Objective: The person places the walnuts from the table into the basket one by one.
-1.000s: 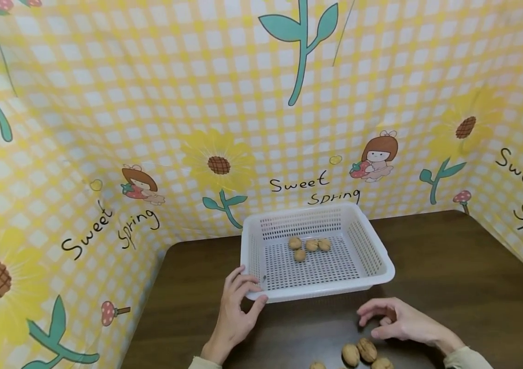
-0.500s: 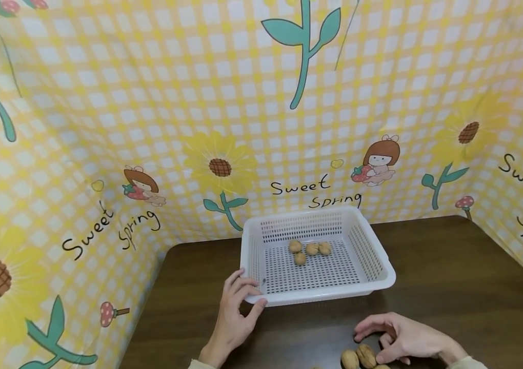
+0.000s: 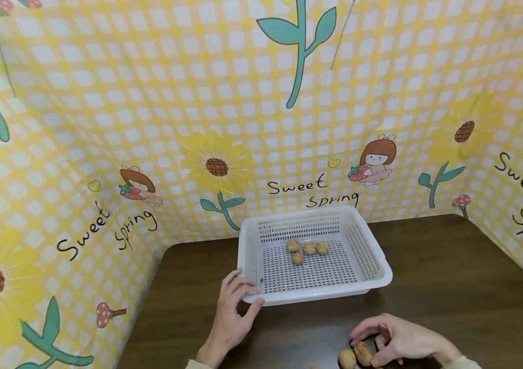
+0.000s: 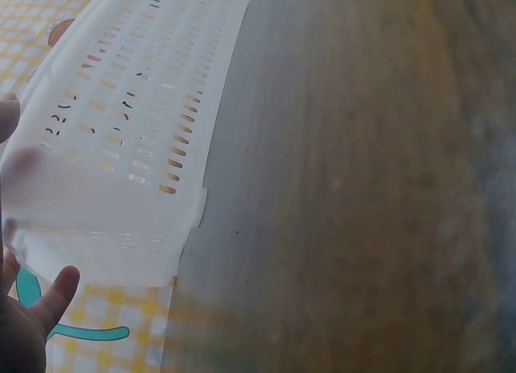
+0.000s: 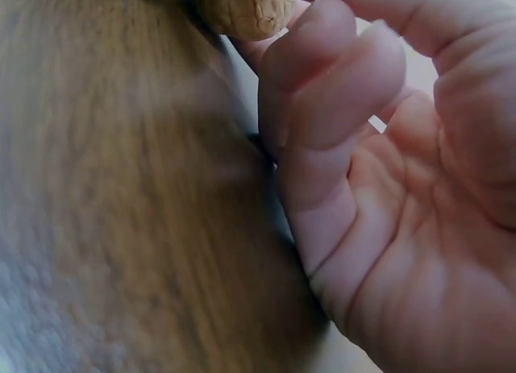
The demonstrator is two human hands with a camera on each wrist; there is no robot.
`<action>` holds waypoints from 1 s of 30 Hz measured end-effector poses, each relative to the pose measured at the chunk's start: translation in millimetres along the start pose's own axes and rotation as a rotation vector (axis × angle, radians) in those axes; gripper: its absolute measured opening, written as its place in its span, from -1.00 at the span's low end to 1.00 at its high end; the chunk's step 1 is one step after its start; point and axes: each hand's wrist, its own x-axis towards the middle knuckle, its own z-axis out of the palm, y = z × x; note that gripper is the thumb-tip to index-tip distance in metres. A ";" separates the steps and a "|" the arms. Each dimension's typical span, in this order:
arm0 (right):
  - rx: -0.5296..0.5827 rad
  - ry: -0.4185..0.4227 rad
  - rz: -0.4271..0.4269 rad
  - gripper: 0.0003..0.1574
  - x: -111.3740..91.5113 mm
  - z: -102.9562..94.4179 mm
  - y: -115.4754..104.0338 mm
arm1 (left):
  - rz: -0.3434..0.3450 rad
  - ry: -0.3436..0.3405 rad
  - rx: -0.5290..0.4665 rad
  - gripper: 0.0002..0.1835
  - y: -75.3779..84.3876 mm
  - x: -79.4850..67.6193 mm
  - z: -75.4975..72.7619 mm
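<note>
Walnuts (image 3: 309,248) in basket (image 3: 321,295), head view only

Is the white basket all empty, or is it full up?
Neither: it's only a little filled. Four walnuts lie inside the white basket, with plenty of bare bottom showing around them.

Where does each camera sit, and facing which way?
Head: worn on the head, facing forward and down at basket, walnuts and table; shows left hand and right hand.
Left wrist: on that wrist, facing basket side and table; fingers at left edge.
Right wrist: on that wrist, facing table and a walnut; palm and curled fingers at right.
Shared: head and left wrist both show the basket.
</note>
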 end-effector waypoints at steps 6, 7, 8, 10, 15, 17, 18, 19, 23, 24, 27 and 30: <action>-0.014 0.052 0.020 -0.49 4.1 -0.5 -0.2 | 0.015 0.005 0.014 -0.82 -1.9 3.0 -3.9; -0.012 0.058 0.026 -0.49 4.6 -0.4 0.0 | 0.019 0.008 0.016 -0.82 -2.5 3.2 -4.0; -0.013 0.064 0.029 -0.50 5.0 -0.3 0.4 | 0.024 0.011 0.018 -0.82 -3.0 3.3 -4.1; -0.017 0.081 0.035 -0.51 5.3 0.2 1.2 | 0.033 0.016 0.017 -0.82 -3.8 3.5 -3.8; -0.061 0.121 0.042 -0.57 5.9 2.3 1.0 | 0.019 0.012 0.001 -0.82 -1.5 1.2 -2.2; -0.065 0.119 0.038 -0.58 6.1 1.8 -3.9 | 0.004 0.005 -0.006 -0.82 0.0 -0.8 -1.4; -0.060 0.113 0.031 -0.57 6.5 0.4 -8.0 | 0.001 0.005 -0.012 -0.81 0.5 -1.6 -1.1; -0.055 0.106 0.020 -0.57 7.2 -1.6 -13.7 | -0.004 0.004 -0.016 -0.81 0.8 -2.1 -0.8; -0.023 0.049 -0.044 -0.54 13.3 -16.2 -50.1 | -0.003 0.018 -0.021 -0.81 1.6 -1.7 -0.6; -0.029 0.034 -0.058 -0.54 15.2 -20.4 -61.7 | 0.004 0.022 -0.019 -0.81 1.8 -1.1 -0.5; -0.094 -0.001 -0.064 -0.55 20.8 -32.0 -99.3 | 0.023 0.025 -0.011 -0.83 2.2 -0.2 -0.3; -0.208 0.000 -0.060 -0.57 29.8 -43.3 -135.0 | 0.042 0.032 0.003 -0.84 2.4 -0.8 -0.5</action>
